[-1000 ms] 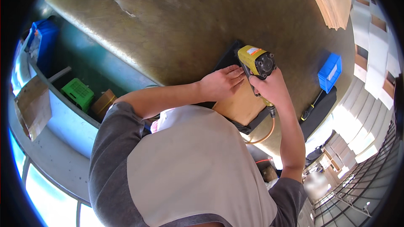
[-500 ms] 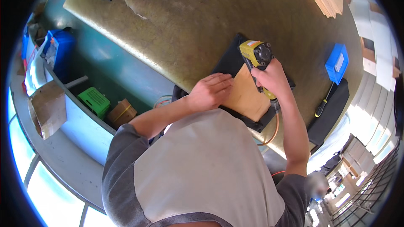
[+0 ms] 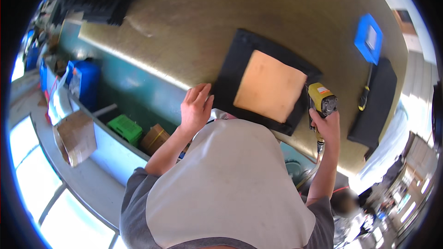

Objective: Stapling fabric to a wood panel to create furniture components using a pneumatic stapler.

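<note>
While looking down from the head view, showing a broad olive-brown worktop [image 3: 184, 41] with two bare hands at its front edge. Displaying, close to the middle of that edge, a squarish tan board [image 3: 270, 87] lying flat on a larger black sheet [image 3: 230, 69], and leaving a dark border around all four sides of the board. Grasping a yellow-and-black power tool [image 3: 323, 97] by its handle in the right hand [image 3: 328, 124], and holding its nose near the right corner of the tan board; leaving any contact there impossible to judge. Trailing an orange hose [image 3: 318, 159] from the tool's lower end, near the worktop's front edge. Holding the left hand [image 3: 196, 106] released, with fingers loosely bent, just beside the left side of the black sheet and at the worktop's front edge. Bearing, near the worktop's right edge, a blue bin [image 3: 368, 39] and, toward the front right corner, a folded black cloth [image 3: 378, 97] with a screwdriver [image 3: 363, 97] lying along its left side. Including a black stack [image 3: 99, 0] at the worktop's left end and, beyond the front edge, lower down, a green crate [image 3: 125, 129] standing beside a cardboard box [image 3: 154, 139].
</note>
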`<state>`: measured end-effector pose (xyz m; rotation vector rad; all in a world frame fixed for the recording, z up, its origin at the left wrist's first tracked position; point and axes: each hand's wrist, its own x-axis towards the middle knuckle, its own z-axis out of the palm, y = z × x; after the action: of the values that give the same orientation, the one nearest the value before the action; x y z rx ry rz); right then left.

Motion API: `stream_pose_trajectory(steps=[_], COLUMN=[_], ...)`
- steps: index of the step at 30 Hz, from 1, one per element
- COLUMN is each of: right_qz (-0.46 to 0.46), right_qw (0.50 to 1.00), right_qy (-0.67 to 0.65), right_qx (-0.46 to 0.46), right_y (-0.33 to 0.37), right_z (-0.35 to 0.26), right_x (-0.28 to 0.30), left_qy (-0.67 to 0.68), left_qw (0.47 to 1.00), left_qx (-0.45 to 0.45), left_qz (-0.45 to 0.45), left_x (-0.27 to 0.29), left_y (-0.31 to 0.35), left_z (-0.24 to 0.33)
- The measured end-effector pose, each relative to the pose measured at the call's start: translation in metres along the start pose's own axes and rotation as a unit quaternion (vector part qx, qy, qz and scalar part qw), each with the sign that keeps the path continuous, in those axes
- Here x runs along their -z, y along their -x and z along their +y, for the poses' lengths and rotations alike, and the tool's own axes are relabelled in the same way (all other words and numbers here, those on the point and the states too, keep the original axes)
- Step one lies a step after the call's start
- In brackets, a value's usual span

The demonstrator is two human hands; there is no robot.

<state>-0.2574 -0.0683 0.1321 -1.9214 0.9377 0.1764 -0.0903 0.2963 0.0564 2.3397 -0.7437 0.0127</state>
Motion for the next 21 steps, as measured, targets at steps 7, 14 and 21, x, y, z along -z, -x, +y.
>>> stream_pose_trajectory(steps=[7, 14, 21], right_qz=[0.118, 0.168, 0.133], right_qw=[0.986, 0.978, 0.970], right_qy=[0.091, 0.098, -0.176], right_qx=[-0.079, -0.071, -0.099], right_y=[0.029, 0.032, 0.039], right_z=[0.053, 0.109, 0.119], right_x=[0.016, 0.018, 0.043], left_qy=[-0.087, -0.141, -0.139], left_qw=[0.951, 0.889, 0.853], left_qx=[-0.186, -0.345, -0.494], left_qz=[-0.231, -0.267, -0.099], left_x=[0.002, 0.007, 0.070], left_y=[-0.008, -0.019, -0.099], left_z=[-0.023, -0.054, 0.006])
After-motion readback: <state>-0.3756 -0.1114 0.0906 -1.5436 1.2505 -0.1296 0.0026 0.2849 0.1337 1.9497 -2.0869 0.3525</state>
